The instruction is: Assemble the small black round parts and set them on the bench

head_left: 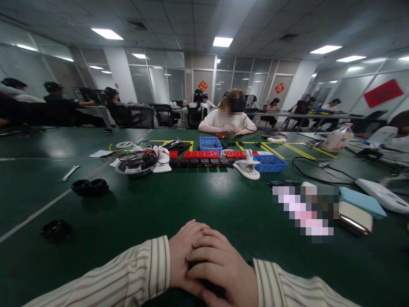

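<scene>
Our table (217, 204) spreads beneath and beyond our fingers. Our forearms, in striped sleeves (128, 273), slant inward until the hands meet. Our right hand (223, 264) lies over our left hand (177, 249), its fingers bent and close together, with narrow gaps between some; they touch the left hand, though we cannot tell whether they grip it. The left fingers are mostly covered, so we cannot tell whether they are spread or pressed together.

Straight ahead of our fingers, well apart from them, lie the red strips (202, 154), with the black blocks (205, 163) along their near side. Ahead and to the left we see the bowl (137, 172) with cables (148, 158) in it. Ahead and to the right are the nearer blue bin (271, 165) and, just beside it, the white clip (246, 167). Off to the left of our fingers sit two black rolls (81, 187), and beyond those lies the wrench (69, 173).
</scene>
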The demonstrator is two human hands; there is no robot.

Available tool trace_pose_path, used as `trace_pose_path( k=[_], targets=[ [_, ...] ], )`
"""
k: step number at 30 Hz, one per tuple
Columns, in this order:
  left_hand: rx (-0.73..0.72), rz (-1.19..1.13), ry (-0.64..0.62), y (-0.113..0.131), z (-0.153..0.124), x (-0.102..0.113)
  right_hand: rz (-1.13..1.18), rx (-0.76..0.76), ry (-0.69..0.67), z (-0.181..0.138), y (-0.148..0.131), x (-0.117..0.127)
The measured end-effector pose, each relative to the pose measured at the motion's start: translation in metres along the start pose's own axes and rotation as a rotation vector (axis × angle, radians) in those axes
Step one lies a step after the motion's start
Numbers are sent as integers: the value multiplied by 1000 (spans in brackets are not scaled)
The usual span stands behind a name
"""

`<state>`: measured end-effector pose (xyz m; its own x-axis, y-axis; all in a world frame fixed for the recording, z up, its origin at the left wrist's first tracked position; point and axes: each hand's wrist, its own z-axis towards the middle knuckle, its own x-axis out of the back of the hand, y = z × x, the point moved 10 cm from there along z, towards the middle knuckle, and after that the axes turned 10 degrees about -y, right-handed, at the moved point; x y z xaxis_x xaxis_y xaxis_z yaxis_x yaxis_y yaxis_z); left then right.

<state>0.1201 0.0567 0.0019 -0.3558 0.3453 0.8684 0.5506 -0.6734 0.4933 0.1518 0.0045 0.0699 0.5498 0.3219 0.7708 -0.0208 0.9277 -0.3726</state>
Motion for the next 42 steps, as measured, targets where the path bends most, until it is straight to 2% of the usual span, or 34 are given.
trace_pose_path(
  k=[4,8,13,17,24,27,31,37,39,42],
  targets=[
    [43,14,24,0,-2,1,-8,-140,154,-8,14,12],
    [106,12,88,1,-2,9,-25,-327,135,-13,29,9],
    [111,-2,42,-2,-1,3,-86,-425,70,-14,35,2],
    [49,-18,25,-8,1,-2,-115,-384,1,-10,29,-4],
    [-8,18,-5,-1,3,-5,-102,-102,4,-3,2,-3],
    [1,47,-8,5,1,-3,-97,-39,9,-2,-3,-2],
    [31,75,40,8,-2,4,-77,-77,74,-5,3,6],
    [44,51,65,9,-2,8,-76,-339,100,-15,32,6],
    [57,47,65,5,-2,7,-114,-347,56,-14,33,3],
    [74,11,70,-1,-1,4,-152,-275,6,-10,26,-1]
  ],
)
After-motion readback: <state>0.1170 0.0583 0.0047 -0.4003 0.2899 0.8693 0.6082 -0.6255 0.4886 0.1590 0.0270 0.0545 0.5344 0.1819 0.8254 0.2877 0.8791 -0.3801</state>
